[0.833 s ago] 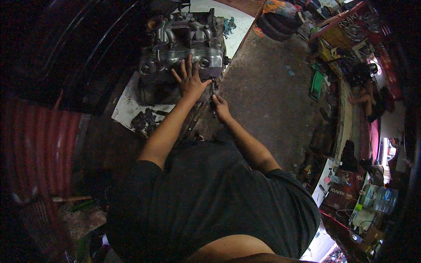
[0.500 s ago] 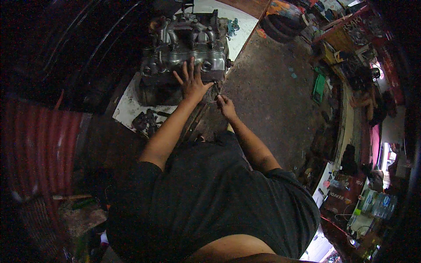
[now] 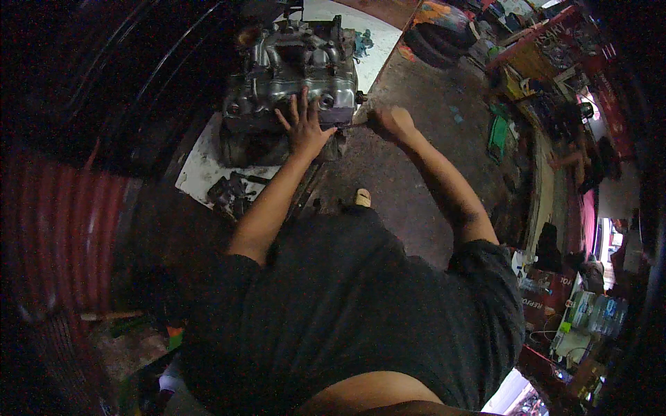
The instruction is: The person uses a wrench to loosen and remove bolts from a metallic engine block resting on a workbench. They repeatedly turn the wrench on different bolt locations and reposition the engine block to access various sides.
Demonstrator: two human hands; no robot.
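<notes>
A grey metal engine (image 3: 302, 83) rests on a white-topped bench (image 3: 198, 163). My left hand (image 3: 303, 128) lies on its near side, fingers spread and thumb out toward the right corner. To the right of that corner, my right hand (image 3: 393, 123) is closed around the end of a thin wrench (image 3: 357, 125). The tool runs leftward to the engine's near right corner, close to my left thumb. What its tip sits on is too dark and small to make out.
Dark metal parts (image 3: 232, 194) lie on the bench's near left corner. A blue-green rag (image 3: 363, 43) is beyond the engine. Tyres (image 3: 437, 45) stand at the far right, and a green object (image 3: 497, 132) lies on the floor. Red corrugated sheeting (image 3: 62, 236) is at left.
My right hand has swung outward, up and to the right, and the wrench has turned from pointing toward me to pointing right. My left hand has stayed on the engine.
</notes>
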